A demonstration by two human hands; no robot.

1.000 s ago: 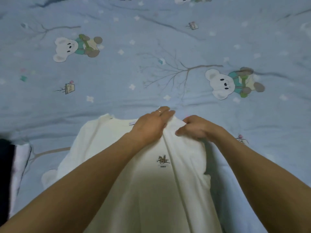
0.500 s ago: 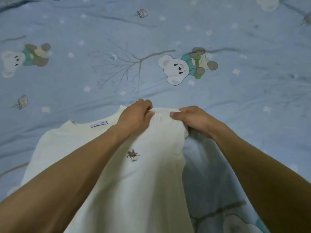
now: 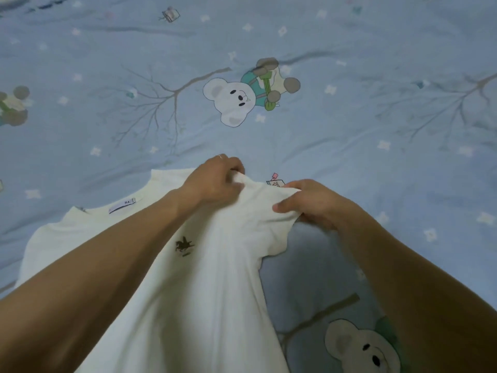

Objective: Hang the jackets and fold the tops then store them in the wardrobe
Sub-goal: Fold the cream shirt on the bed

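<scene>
A cream-white top (image 3: 215,286) with a small dark horse logo on the chest lies on the bed, collar and white neck label toward the far left. My left hand (image 3: 215,179) grips the right shoulder of the top, fingers curled into the cloth. My right hand (image 3: 309,203) pinches the right sleeve edge, thumb on top, and holds it lifted off the bed. The sleeve is bunched between the two hands. My forearms hide part of the top's front.
The blue bedsheet (image 3: 349,130) with bear and bare-tree prints spreads all around the top. No other garment or hanger shows in view.
The view has shifted right, so the dark cloth at the left edge is out of sight. Both hands moved from the collar area onto the right shoulder and sleeve and lifted the sleeve.
</scene>
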